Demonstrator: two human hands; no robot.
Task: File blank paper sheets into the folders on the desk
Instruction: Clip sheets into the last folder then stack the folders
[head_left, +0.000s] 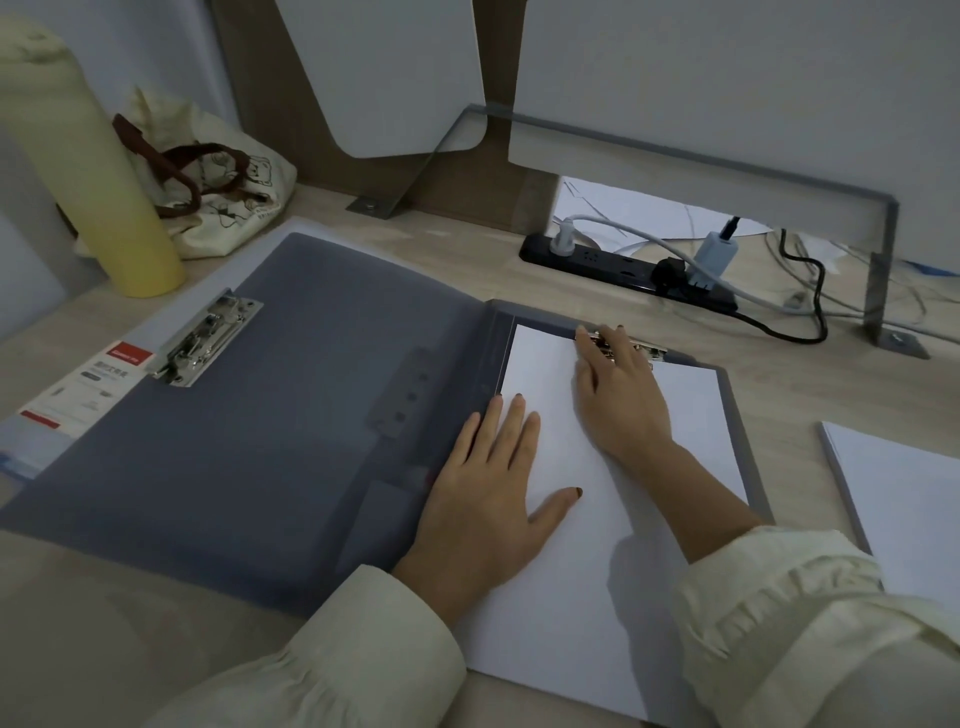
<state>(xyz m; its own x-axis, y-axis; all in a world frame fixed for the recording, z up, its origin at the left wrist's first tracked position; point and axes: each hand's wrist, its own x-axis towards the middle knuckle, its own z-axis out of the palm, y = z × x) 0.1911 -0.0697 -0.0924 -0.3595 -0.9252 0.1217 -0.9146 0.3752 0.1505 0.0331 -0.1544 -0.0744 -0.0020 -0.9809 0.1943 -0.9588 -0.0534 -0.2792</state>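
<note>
A grey folder (291, 395) lies open on the desk, its cover flap spread to the left. On the folder's right half lies a blank white sheet (571, 597), its top edge under a metal clip (641, 351). My left hand (493, 499) lies flat on the sheet's left edge, fingers spread. The fingers of my right hand (618, 395) rest on the clip at the top of the sheet. A second folder with a metal clip (202, 338) and a red-and-white label lies under the open cover at left. A stack of blank paper (904, 499) sits at the right.
A tall pale-yellow bottle (98, 171) and a cream tote bag (218, 187) stand at the back left. A black power strip (623, 270) with plugs and cables runs along the back right, beside a grey metal bracket (878, 291).
</note>
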